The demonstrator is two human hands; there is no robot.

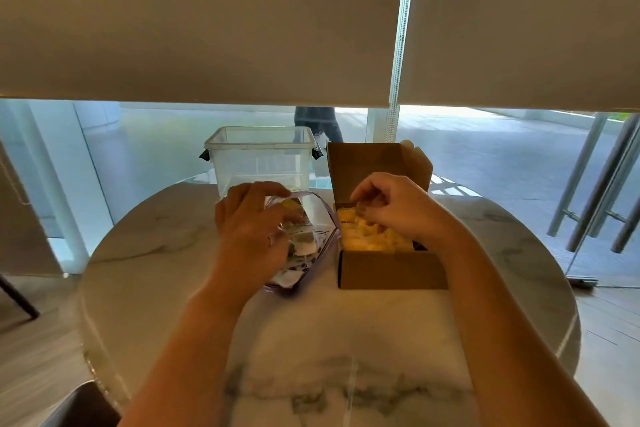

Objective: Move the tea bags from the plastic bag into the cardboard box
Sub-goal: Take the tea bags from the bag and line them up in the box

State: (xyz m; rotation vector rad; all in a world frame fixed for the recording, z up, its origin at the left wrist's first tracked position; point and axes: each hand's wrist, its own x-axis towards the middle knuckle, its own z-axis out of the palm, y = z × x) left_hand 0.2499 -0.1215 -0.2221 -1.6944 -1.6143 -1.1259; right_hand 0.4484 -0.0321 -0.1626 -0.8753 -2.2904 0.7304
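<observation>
A clear plastic bag [313,236] with a purple zip edge lies open on the round marble table [332,340], with several tea bags [304,243] inside. My left hand [252,222] grips the bag's left rim, fingers curled at its mouth. To the right stands an open cardboard box [388,270], lid flap up, holding several yellow tea bags [374,239]. My right hand [391,208] hovers over the box's far left corner with fingertips pinched on a tea bag [362,211].
An empty clear plastic tub [261,163] with dark clips stands behind the bag. Roller blinds hang over the glass wall beyond the table. A person's legs [318,125] pass outside. Metal door handles [602,184] are at the right.
</observation>
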